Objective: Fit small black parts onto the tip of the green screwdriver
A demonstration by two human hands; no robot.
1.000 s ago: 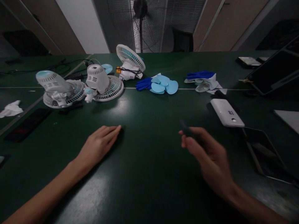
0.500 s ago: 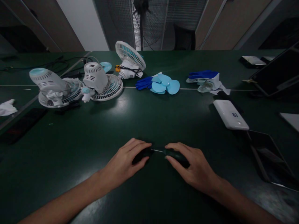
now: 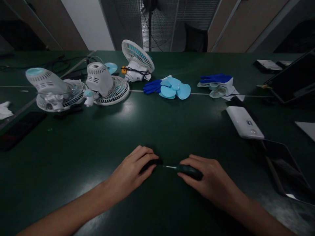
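Note:
My right hand [image 3: 205, 173] is closed around the dark handle of a screwdriver [image 3: 189, 171]. Its thin metal shaft points left, toward my other hand. My left hand [image 3: 140, 167] is closed on a small black object [image 3: 149, 164], mostly covered by the fingers; its kind I cannot make out. The shaft's tip lies just short of the black object's right end, with a narrow gap seeming to show. Both hands rest low over the dark green table [image 3: 118, 137].
Three white fans [image 3: 99, 78] stand at the back left. A light-blue fan blade [image 3: 175, 88] lies beside a blue glove [image 3: 152, 86]; more gloves [image 3: 216, 83] lie farther right. At right are a white power bank [image 3: 244, 122] and a dark phone-like device [image 3: 286, 167].
My right hand has drawn the screwdriver a little to the right and down, so its tip has come away from the black object. My left hand stays nearly in place.

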